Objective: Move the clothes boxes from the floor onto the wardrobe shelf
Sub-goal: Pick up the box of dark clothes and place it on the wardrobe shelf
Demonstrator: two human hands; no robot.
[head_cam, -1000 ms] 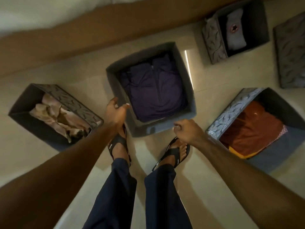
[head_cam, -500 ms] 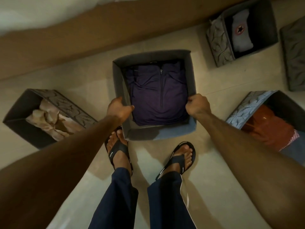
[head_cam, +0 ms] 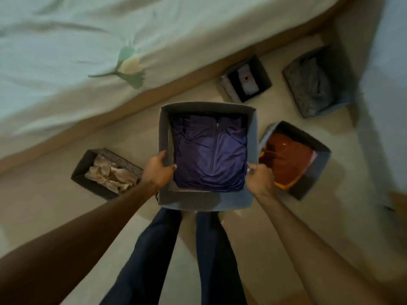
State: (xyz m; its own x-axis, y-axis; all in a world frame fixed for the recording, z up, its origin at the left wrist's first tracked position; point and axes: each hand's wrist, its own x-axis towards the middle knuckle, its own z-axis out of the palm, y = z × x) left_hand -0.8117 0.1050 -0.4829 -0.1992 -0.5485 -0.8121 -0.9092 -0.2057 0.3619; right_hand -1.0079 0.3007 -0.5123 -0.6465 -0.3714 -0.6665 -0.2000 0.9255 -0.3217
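Spreading across the upper left: bed, pale sheet with a printed flower, wooden frame along its lower edge.
Floor: beige floor, carrying four fabric boxes.
Legs: dark trousers directly under the held box; the feet are hidden by it.
Held box: grey box at centre frame, open-topped, gripped on both side walls — it appears to be off the floor, above the legs.
Its contents: folded purple zip top, lying flat and filling the box.
Orange box: box with orange clothing on the floor just right of the held box, partly behind the right hand.
Beige box: box with crumpled beige fabric on the floor to the left, near the left forearm.
Far boxes: grey patterned box and small dark box — both near the bed frame, blurred.
Left hand: left hand clasping the left wall, thumb inside the rim.
Right hand: right hand clasping the right wall, fingers curled over the rim.
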